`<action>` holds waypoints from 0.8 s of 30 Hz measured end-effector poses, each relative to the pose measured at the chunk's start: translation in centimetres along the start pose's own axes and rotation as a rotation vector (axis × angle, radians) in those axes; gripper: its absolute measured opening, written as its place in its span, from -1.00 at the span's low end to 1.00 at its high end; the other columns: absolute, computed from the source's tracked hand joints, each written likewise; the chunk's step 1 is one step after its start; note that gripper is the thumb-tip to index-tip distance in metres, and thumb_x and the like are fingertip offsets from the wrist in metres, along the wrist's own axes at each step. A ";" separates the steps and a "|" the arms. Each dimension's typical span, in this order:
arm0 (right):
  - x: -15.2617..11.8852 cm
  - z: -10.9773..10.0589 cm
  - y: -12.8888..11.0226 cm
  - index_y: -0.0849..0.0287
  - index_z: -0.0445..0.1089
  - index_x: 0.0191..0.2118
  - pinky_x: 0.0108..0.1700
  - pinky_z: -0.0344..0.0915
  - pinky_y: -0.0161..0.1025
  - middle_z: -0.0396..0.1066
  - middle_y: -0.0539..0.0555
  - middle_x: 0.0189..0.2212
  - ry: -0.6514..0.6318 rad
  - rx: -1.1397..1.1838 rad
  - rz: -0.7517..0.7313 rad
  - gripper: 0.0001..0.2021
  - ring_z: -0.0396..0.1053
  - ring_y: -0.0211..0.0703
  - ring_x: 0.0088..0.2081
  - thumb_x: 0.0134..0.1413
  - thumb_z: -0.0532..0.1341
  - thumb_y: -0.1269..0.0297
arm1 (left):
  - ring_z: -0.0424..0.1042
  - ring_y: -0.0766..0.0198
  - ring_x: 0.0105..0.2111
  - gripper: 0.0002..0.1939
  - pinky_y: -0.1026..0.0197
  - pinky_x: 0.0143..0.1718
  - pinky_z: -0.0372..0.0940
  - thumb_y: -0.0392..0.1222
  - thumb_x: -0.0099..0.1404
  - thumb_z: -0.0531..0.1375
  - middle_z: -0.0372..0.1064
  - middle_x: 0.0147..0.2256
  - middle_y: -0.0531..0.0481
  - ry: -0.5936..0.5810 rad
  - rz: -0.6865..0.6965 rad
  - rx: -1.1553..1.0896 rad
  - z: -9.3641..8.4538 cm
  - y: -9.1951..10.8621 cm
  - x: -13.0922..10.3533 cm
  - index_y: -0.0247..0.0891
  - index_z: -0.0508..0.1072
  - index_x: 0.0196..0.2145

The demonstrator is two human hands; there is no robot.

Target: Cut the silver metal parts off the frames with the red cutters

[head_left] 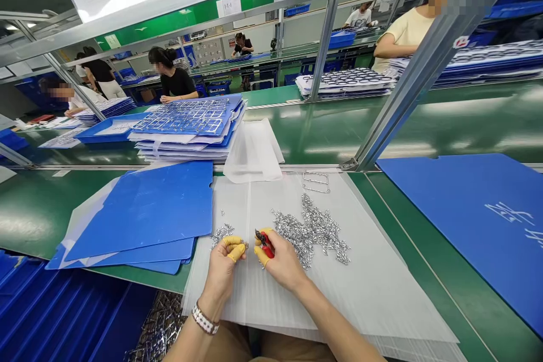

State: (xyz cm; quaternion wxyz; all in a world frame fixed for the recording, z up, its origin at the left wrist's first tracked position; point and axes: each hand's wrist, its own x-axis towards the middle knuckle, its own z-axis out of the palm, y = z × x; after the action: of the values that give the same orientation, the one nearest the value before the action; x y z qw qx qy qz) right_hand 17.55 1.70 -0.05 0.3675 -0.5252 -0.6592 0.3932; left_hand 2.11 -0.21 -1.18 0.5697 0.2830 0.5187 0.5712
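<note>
Yellow finger cots cover several fingertips of both hands. My left hand [228, 254] is closed in a pinch on a small shiny metal-coloured part [245, 244], whose shape is too small to make out. Close by, my right hand [278, 257] grips red-handled nippers [266, 245], their dark jaws pointing up and left. The two hands are a short way apart above a stack of whitish sheets [360, 294]. A large pile of small shiny parts [311, 229] lies beyond my right hand, and a smaller pile [220, 232] lies just past my left hand.
A shiny rectangular frame [316, 182] lies at the sheets' far edge. Blue sheets [144, 209] lie on the left, another blue sheet [475, 226] on the right. Behind stands a stack of framed parts [186, 119]. A metal post [407, 85] rises at right. Several people work beyond.
</note>
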 end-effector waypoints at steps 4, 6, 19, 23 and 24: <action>0.7 0.2 -0.1 0.10 0.31 -0.26 -0.32 0.24 -0.28 0.41 -0.02 -0.34 -0.025 0.172 0.028 -0.82 0.31 -0.24 -0.40 -0.08 0.16 0.30 | 0.35 0.41 -0.52 -0.76 0.32 -0.41 0.24 -0.22 -0.03 0.37 0.41 -0.45 0.05 -0.023 0.038 0.049 -0.3 -0.4 0.1 -0.32 0.46 -0.38; 1.2 0.4 0.0 0.12 0.30 -0.27 -0.31 0.24 -0.28 0.39 -0.03 -0.38 -0.041 0.273 0.053 -0.82 0.30 -0.24 -0.38 -0.07 0.17 0.27 | 0.35 0.40 -0.52 -0.77 0.31 -0.40 0.24 -0.22 -0.02 0.37 0.40 -0.46 0.06 -0.041 0.055 0.068 -0.4 -0.6 0.2 -0.31 0.46 -0.37; 2.0 1.4 -0.3 0.14 0.27 -0.34 -0.43 0.14 -0.33 0.28 -0.07 -0.50 -0.176 0.342 0.153 -0.90 0.22 -0.28 -0.48 -0.06 0.12 0.29 | 0.33 0.39 -0.50 -0.80 0.30 -0.42 0.26 -0.22 -0.01 0.36 0.40 -0.44 0.03 -0.108 0.081 0.082 -0.4 -0.1 -0.6 -0.31 0.48 -0.40; 1.5 -1.0 -0.6 0.12 0.32 -0.34 -0.37 0.13 -0.30 0.35 -0.03 -0.47 -0.263 -0.109 0.014 -0.88 0.26 -0.23 -0.43 -0.07 0.11 0.38 | 0.31 0.40 -0.53 -0.82 0.31 -0.43 0.26 -0.22 -0.01 0.35 0.38 -0.50 0.05 -0.087 0.043 0.110 -0.5 0.4 -0.8 -0.31 0.47 -0.42; 1.3 -1.7 -0.6 0.12 0.33 -0.32 -0.34 0.14 -0.29 0.37 -0.01 -0.44 -0.278 -0.266 -0.046 -0.84 0.29 -0.20 -0.39 -0.09 0.11 0.42 | 0.31 0.39 -0.53 -0.82 0.30 -0.43 0.26 -0.23 -0.01 0.35 0.37 -0.50 0.06 -0.084 0.044 0.121 -0.5 0.5 -0.9 -0.31 0.47 -0.42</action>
State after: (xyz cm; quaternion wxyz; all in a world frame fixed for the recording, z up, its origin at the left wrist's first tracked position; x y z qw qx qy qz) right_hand 18.62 3.13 1.29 0.2092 -0.4946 -0.7615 0.3630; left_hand 1.66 -1.05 -0.64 0.5603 0.3521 0.5216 0.5385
